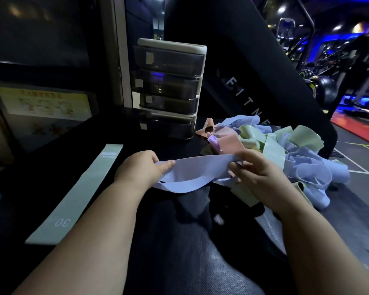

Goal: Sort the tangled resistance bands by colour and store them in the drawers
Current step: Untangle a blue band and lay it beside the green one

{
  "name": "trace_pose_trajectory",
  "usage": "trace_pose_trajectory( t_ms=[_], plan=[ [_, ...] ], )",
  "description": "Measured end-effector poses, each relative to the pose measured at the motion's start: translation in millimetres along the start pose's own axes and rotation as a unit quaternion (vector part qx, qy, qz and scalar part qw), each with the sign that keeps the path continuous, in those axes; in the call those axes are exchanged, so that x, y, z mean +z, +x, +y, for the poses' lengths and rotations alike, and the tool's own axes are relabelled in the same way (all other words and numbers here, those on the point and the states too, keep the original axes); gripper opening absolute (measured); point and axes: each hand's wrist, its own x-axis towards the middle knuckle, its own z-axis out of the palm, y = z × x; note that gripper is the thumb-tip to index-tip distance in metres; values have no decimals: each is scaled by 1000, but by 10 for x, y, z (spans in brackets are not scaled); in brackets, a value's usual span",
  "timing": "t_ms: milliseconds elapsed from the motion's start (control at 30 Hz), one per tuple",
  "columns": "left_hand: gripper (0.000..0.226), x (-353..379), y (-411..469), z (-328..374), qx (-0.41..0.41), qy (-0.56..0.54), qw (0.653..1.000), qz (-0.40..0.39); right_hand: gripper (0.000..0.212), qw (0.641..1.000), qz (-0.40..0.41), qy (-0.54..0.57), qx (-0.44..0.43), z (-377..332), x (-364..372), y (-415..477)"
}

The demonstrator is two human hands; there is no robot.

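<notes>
A person stands at a dark tabletop (168, 231) and holds one light blue band (198, 167) with both hands. The left hand (143, 167) pinches one end of it between thumb and curled fingers. The right hand (258, 173) has its fingers curled round the other end. The blue band is pulled out flat between the two hands over the middle of the tabletop. Its lower side hangs down in a loose loop.

Just beside the right hand, by the right edge of the tabletop, lies a big messy pile of bands (296, 150). Blue, green and pink ones are all mixed up and twisted together in it. A pink band (228, 141) sits at the side of the pile nearest the drawers.

Near the left edge lies one green band (77, 194), flat and straight. It runs from the near edge toward the far edge, and it has "30" printed on its near end.

At the far edge stands a small set of drawers (168, 88). It has a white frame and four dark see-through drawers stacked up. Each drawer has a small pale sticker (150, 57) on its front.
</notes>
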Motion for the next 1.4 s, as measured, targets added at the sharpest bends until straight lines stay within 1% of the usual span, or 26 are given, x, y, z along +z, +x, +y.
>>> trace_pose_trajectory(
  t_ms=[67,133,233,300,367,433,500,600,633,667,733,800,867,967,1067,1133,1200,1267,1300,1333,1400],
  plan=[
    [47,-14,-20,24,-4,28,1000,-6,9,1000,-2,11,3,7,2,2],
    [47,-18,-24,41,-4,41,999,0,13,1000,1,-12,13,50,14,9],
    [45,-18,-15,37,6,28,999,21,16,998,39,-35,18,107,41,32],
    [42,-25,-8,40,14,5,999,28,12,997,63,-21,31,104,41,42],
    [39,-33,0,56,24,-61,997,30,7,993,79,60,57,76,24,43],
    [36,-44,0,86,35,-172,984,29,7,980,87,164,75,44,-12,42],
    [33,-65,-25,142,41,-286,957,27,9,965,93,234,76,4,-33,41],
    [30,-164,-76,254,39,-423,905,26,25,958,106,256,75,-17,-39,68],
    [29,-219,-75,287,42,-450,891,31,29,958,106,258,72,-24,-35,76],
    [29,-285,-77,316,49,-466,882,37,27,957,101,265,66,-31,-32,80],
    [29,-438,-86,372,69,-478,874,46,13,952,80,291,46,-61,-37,81],
    [27,-588,-111,440,100,-479,871,44,11,949,67,305,29,-85,-49,73],
    [28,-713,-134,507,134,-464,875,46,10,956,65,285,18,-75,-47,62],
    [23,-869,-185,589,165,-448,877,53,4,978,33,205,16,-56,-25,27],
    [23,-976,-252,636,169,-436,882,59,13,989,-28,141,27,-61,19,-25],
    [25,-1042,-298,659,164,-447,877,59,16,991,-66,108,32,-68,38,-65],
    [26,-1114,-341,672,159,-464,869,67,15,994,-93,32,40,-48,61,-79],
    [26,-1169,-374,669,164,-469,865,72,11,993,-93,-56,43,9,92,-74],
    [25,-1183,-394,663,168,-467,865,71,9,994,-78,-65,45,19,115,-65],
    [25,-1188,-413,650,171,-465,866,72,7,996,-58,-48,57,18,123,-58],
    [24,-1183,-437,605,165,-467,865,79,7,995,-27,30,88,18,128,-44]
  ],
)
